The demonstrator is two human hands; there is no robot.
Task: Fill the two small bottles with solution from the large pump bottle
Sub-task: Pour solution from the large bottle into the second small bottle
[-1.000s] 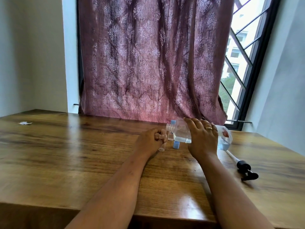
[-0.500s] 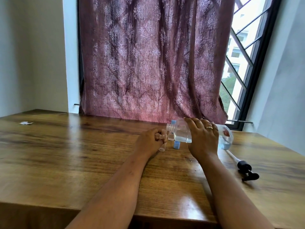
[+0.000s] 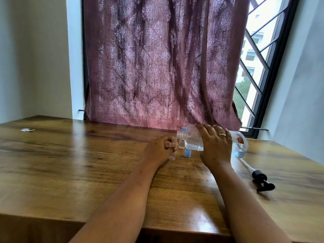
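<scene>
Pump bottle (image 3: 192, 142), tipped, mouth at vial (image 3: 172, 156)
Pose unchanged (pour likely ongoing): right hand (image 3: 216, 148) curls round it; left hand (image 3: 157, 149) pinches vial.

glossy wood table (image 3: 87, 172), clear smooth plastic large pump bottle (image 3: 192, 140), patterned woven cloth curtain (image 3: 157, 67)

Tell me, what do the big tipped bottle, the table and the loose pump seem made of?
Large bottle: clear glossy plastic, probably; liquid shows through its wall. Table: wood or wood-look laminate, polished; grain streaks and window glare. Pump: black head, likely plastic, on a pale tube; too blurred to judge its finish.
</scene>
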